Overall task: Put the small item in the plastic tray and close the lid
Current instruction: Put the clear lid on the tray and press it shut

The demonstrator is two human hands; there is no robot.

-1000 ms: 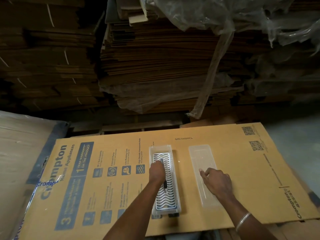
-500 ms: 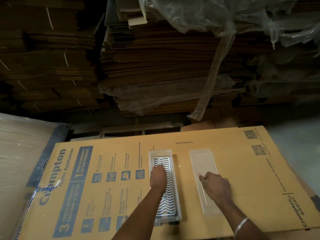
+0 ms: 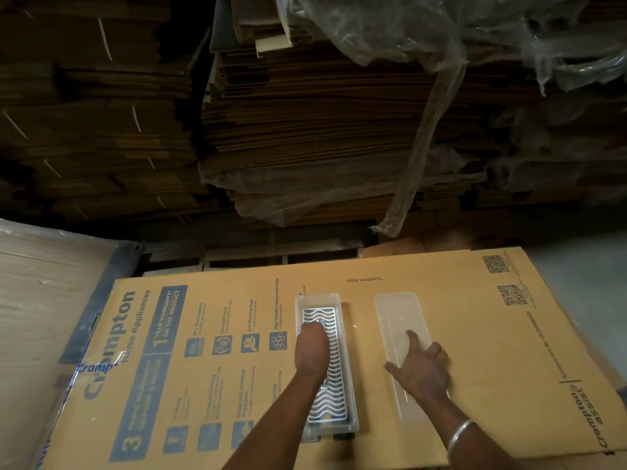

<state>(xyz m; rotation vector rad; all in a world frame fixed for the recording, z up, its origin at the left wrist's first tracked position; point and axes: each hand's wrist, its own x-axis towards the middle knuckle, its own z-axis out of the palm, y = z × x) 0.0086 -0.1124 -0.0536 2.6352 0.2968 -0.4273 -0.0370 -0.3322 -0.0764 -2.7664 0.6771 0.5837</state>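
A clear plastic tray [image 3: 340,299] with a white wavy-ribbed floor lies lengthwise on the cardboard sheet. My left hand [image 3: 311,349] is down inside it, fingers curled over a small dark pen-like item [image 3: 319,322]; only the item's far tip shows beyond my knuckles. The clear lid [image 3: 396,312] lies flat to the right of the tray, parallel to it and a short gap away. My right hand [image 3: 420,368] rests on the lid's near half, fingers spread, thumb at the lid's left edge. A metal bangle sits on that wrist.
The work surface is a flattened printed cardboard carton [image 3: 492,351]. A plastic-wrapped bundle [image 3: 51,300] lies at the left. Tall stacks of flattened cartons [image 3: 322,123], partly draped in plastic film, stand right behind the sheet's far edge.
My left hand has pushed slightly further along the tray with the item, now mostly hidden under it. My right hand has slid fully onto the lid and its fingers have spread.
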